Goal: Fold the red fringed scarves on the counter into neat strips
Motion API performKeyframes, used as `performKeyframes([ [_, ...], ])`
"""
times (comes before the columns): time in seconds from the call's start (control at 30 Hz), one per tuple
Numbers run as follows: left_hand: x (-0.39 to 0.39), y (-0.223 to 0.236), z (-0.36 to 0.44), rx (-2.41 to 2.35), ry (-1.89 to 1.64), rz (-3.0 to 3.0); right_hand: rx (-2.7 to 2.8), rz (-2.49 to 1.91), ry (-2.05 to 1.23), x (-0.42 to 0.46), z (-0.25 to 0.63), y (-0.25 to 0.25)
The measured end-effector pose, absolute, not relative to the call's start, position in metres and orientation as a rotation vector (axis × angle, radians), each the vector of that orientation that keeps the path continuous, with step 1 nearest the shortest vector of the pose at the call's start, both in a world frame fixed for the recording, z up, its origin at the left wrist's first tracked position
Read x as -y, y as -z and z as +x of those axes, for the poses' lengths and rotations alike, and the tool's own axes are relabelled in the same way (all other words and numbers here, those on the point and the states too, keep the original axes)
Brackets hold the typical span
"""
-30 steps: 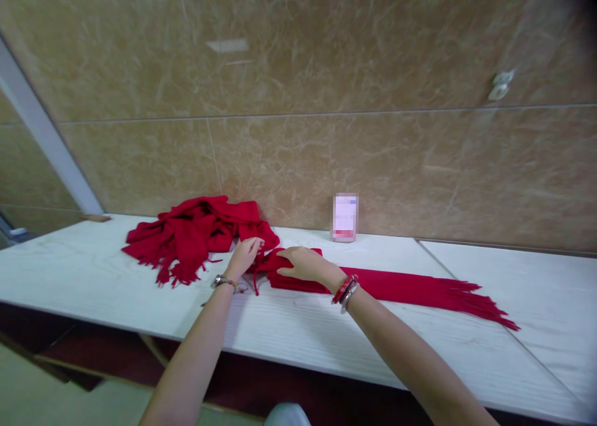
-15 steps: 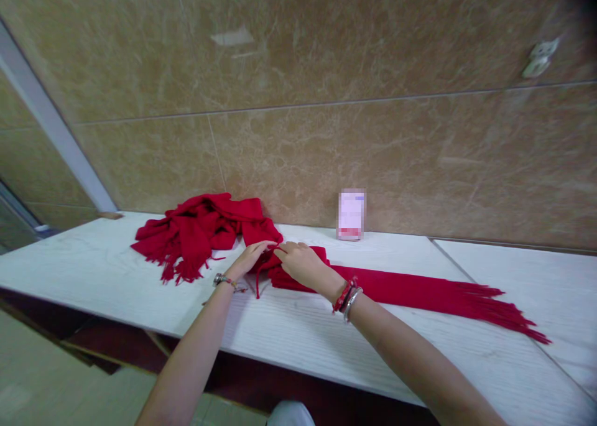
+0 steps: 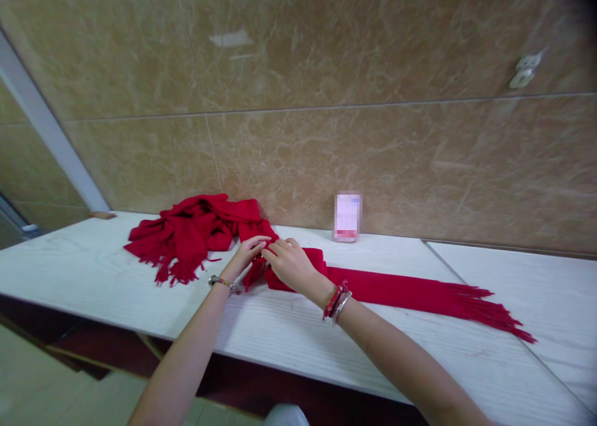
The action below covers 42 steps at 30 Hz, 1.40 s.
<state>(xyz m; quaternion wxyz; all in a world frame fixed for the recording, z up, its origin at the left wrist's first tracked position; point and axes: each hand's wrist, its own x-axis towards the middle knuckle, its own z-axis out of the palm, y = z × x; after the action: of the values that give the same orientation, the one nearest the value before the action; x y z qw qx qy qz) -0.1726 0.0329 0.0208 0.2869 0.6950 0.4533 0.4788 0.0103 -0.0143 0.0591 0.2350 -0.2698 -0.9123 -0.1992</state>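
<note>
Has left hand (image 3: 243,257) and right hand (image 3: 296,269) half curled, fingertips close together at the folded end of the red scarf (image 3: 401,290), maybe to stop slipping. Can't tell how tight. Has the fringe flat on the white table (image 3: 280,326), likely against bunching. Has the red pile (image 3: 196,227) just left, phone (image 3: 347,216) upright by the wall (image 3: 280,165), perhaps for easy looking.

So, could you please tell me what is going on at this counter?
A person is working with both bare hands on a red scarf on the white counter. The left hand and right hand meet at its folded, bunched end; the exact grip is hidden. The rest stretches flat to the right, ending in fringe. A loose heap of red fabric lies to the left, near the wall.
</note>
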Motion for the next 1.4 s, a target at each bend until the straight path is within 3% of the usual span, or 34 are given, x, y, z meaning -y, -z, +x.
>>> performKeyframes([
  [0.27, -0.028, -0.027, -0.170, -1.206, -1.341, 1.745, 2.522, -0.865, 0.480, 0.022, 0.003, -0.062],
  [0.53, -0.031, -0.035, -0.153, -0.914, -1.549, 1.458, 1.897, -1.159, -0.012, 0.015, 0.039, -0.093],
  [0.67, -0.029, -0.053, -0.124, -0.980, -1.461, 1.717, 1.520, -1.150, -0.170, 0.012, 0.092, -0.094],
  [0.8, -0.016, -0.071, -0.081, -1.166, -1.268, 2.171, 1.339, -1.261, -0.254, 0.026, 0.155, -0.063],
  [1.07, -0.006, -0.059, -0.044, -1.403, -0.798, 2.633, 1.651, -1.652, -0.114, 0.053, 0.234, 0.017],
  [1.27, -0.009, -0.049, -0.069, -1.487, -0.870, 2.553, 2.045, -1.706, 0.102, 0.042, 0.206, -0.008],
  [1.4, -0.004, -0.035, -0.079, -1.468, -0.686, 2.580, 2.211, -1.856, 0.054, 0.024, 0.188, -0.025],
])
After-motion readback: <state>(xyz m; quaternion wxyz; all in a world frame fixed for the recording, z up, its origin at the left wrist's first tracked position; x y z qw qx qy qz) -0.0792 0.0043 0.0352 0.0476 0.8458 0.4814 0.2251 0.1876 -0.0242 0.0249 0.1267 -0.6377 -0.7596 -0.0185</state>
